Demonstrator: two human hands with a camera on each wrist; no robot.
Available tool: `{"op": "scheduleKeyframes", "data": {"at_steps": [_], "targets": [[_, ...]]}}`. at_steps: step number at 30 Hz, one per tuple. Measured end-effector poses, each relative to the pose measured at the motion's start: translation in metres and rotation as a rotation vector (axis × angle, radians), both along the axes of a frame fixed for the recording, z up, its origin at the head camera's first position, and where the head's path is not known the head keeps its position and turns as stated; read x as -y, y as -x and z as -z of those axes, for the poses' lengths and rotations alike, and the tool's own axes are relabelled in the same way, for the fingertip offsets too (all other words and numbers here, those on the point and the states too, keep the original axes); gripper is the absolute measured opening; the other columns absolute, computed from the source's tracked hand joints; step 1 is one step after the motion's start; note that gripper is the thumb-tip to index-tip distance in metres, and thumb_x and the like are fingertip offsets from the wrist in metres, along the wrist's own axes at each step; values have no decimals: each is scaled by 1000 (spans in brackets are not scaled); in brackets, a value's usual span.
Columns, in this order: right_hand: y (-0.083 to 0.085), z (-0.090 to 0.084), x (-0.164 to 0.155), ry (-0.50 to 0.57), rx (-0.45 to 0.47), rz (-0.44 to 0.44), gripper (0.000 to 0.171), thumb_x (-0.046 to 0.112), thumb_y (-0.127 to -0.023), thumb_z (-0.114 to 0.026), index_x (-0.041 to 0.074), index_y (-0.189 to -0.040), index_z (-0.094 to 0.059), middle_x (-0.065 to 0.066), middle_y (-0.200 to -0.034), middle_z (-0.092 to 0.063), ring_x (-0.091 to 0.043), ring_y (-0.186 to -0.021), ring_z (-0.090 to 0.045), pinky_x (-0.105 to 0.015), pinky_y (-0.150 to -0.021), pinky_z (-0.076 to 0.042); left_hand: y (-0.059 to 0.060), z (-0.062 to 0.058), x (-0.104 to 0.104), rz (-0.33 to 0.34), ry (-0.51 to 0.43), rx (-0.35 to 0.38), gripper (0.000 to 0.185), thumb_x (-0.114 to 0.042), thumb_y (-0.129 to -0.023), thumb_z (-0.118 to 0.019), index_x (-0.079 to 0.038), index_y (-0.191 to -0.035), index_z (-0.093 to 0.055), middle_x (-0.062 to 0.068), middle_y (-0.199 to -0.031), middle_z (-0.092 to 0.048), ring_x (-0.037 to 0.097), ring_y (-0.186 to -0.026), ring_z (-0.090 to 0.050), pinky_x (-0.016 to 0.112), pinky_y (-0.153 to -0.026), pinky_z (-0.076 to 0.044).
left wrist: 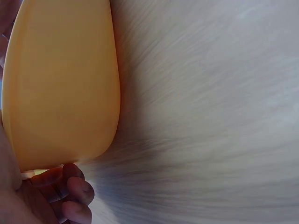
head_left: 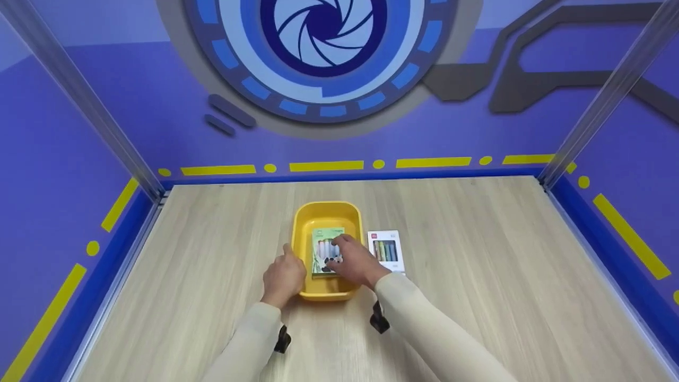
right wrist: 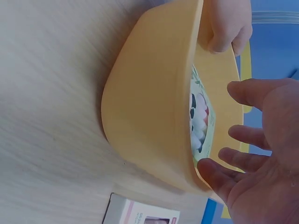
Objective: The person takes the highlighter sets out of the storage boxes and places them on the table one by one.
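A yellow plastic basin (head_left: 327,296) stands on the wooden table. In it lies a green box (head_left: 320,233) with a panda and coloured sticks printed on its face. My left hand (head_left: 285,276) grips the basin's left rim, with a finger over the edge as the right wrist view shows. Above the green box hovers my right hand (head_left: 356,259), its fingers (right wrist: 247,93) spread and apart from the box in the right wrist view. A white box (head_left: 393,235) with a window onto several coloured sticks lies just right of the basin, partly hidden by the right wrist.
Blue and purple printed panels (head_left: 132,106) enclose the wooden table (head_left: 477,239) at the back and both sides. Metal posts (head_left: 599,101) stand at the back corners. Table surface extends left and right of the basin.
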State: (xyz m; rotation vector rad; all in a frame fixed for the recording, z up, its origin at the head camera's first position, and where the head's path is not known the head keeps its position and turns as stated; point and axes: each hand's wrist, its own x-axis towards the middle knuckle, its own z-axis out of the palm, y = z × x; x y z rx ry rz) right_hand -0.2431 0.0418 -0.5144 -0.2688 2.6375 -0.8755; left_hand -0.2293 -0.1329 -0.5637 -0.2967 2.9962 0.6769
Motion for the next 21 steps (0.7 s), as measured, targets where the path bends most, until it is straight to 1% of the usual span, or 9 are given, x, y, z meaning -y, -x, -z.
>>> {"op": "scheduleKeyframes", "data": {"at_steps": [4,7,12,16,21], "targets": [[1,2,3,-16,-5,-11,61,30,-87,-71,17,-141,-46,-6,-154,-35,-25,-133,-46,-45,-111,-35,0,0,0,3,5,-12,40,-21,-95,-41,0,-129,-39,17,-85,-64,34,-73,-64,49,-62,-50],[2,3,5,-33,-27,-32,64,29,-85,-74,16,-141,-46,-8,-154,-35,-26,-134,-45,-44,-112,-35,0,0,0,6,12,-28,41,-22,-96,-42,1,-130,-40,18,-85,-64,35,-73,-65,49,-62,-50],[3,7,6,-51,-47,-69,62,28,-85,-73,17,-141,-48,-10,-155,-34,-28,-137,-42,-45,-112,-33,0,0,0,7,18,-24,44,-23,-97,-41,2,-133,-38,19,-87,-65,36,-75,-66,49,-63,-50],[2,8,9,-78,-73,-115,57,26,-86,-72,21,-139,-50,-10,-156,-32,-31,-139,-40,-47,-112,-33,-1,1,0,4,13,-32,39,-23,-97,-41,0,-128,-40,19,-86,-65,37,-76,-66,50,-63,-50],[0,10,13,-112,-82,-159,56,26,-87,-71,25,-139,-51,-11,-158,-27,-34,-140,-37,-49,-111,-34,-1,1,0,3,12,-48,33,-22,-96,-41,-2,-121,-42,17,-81,-63,36,-71,-65,48,-59,-49]]}}
